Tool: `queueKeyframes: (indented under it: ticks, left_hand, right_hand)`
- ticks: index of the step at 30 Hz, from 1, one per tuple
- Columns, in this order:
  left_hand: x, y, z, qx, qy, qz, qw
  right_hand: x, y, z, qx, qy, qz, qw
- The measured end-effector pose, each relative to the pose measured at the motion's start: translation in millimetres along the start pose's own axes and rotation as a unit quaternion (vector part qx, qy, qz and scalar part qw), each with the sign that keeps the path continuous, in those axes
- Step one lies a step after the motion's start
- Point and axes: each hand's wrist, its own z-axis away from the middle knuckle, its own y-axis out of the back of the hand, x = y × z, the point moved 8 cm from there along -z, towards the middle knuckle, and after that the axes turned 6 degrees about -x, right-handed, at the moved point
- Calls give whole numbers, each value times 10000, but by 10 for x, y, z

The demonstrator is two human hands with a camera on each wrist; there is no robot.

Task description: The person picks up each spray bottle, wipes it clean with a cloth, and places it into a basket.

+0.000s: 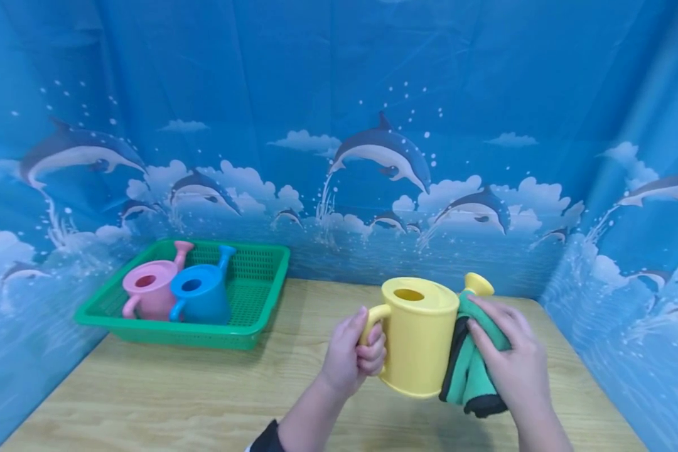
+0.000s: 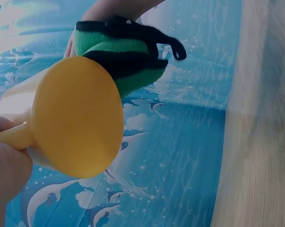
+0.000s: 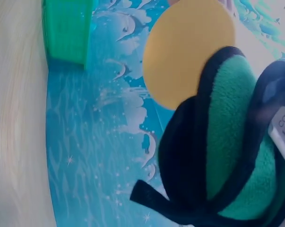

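A yellow watering can (image 1: 420, 339) is held up off the table, its flat base (image 2: 78, 118) showing in the left wrist view. My left hand (image 1: 353, 348) grips it by the handle, fingers curled round. On the spout side, my right hand (image 1: 514, 351) holds a folded green cloth with black edging (image 1: 471, 370) against the can, just below the yellow sprinkler head (image 1: 478, 284). In the right wrist view the cloth (image 3: 232, 132) hangs in folds with a white label and a black loop, and covers part of the can.
A green plastic basket (image 1: 271, 282) stands at the back left of the wooden table (image 1: 203, 395). In it lie a pink watering can (image 1: 155, 292) and a blue watering can (image 1: 206, 295). A blue dolphin-print curtain (image 1: 316, 75) rises behind the table and at both sides.
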Motion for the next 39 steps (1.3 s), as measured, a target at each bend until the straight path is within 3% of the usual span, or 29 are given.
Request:
queueKeyframes:
  ticks: [5,11,15,20,28,31,34,39]
  left_hand:
    - [-31,-1,9,2,38,75,10000]
    - [-4,20,20,85,36,49,9999]
    - [65,51,23,185,-22,77,9998]
    - [150,138,29,410,-219,314,9984]
    - [249,222,50,646,-607,523,9947]
    - [265,216,46,526,-719,578,9943]
    - [259,171,33,180,-748,701,9946]
    - [208,108,16,-174,-572,765,9953]
  right_hand:
    - [10,84,-11,512,122,-106,9986]
    - [-67,34,-3,393,746,-169,9963]
    - [-126,-82,31,32,1051,-370,9938]
    - [-160,-235,71,-680,939,-696,9908]
    - [-121,-335,102,-1711,1136,-1352,9693]
    - [-96,-342,103,-1923,1136,-1489,9633]
    - [-80,-324,84,-1729,1018,-1488,9683]
    - [-60,-258,52,-993,709,-1172,9856]
